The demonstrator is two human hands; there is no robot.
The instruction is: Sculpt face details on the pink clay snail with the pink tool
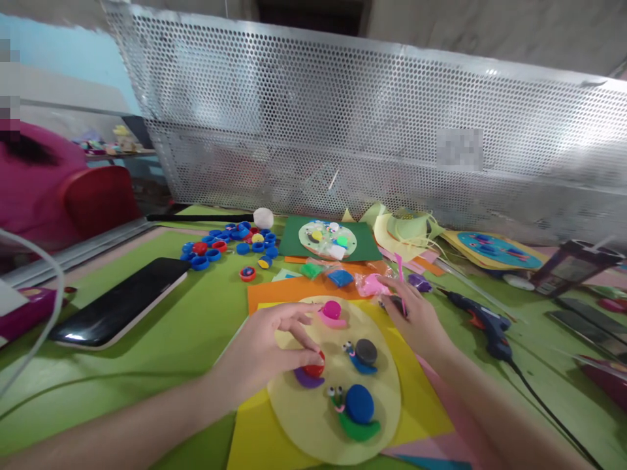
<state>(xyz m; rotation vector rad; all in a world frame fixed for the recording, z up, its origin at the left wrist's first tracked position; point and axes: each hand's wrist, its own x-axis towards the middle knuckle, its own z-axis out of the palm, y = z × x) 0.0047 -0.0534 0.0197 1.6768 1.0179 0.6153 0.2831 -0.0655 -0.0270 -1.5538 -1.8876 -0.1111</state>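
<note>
Left grip (267, 339): narrow, thumb and finger on a red cap (315, 371), round and glossy, atop a curved purple base (307, 380). Right grip (416, 320): holding a slim pink stick (399, 269), near a pink packet (371, 284). Beyond the left fingertips, a pink snail (332, 312); rightward, a dark-capped snail (366, 352); nearer the wearer, a blue-capped green snail (360, 405). Beneath: a pale yellow disc (294, 424).

Through my feed I saw a light-green tabletop (196, 320). On it lay a glossy black oblong device (122, 303), round blue plastic caps (243, 249) and a dark glue gun (490, 321).
</note>
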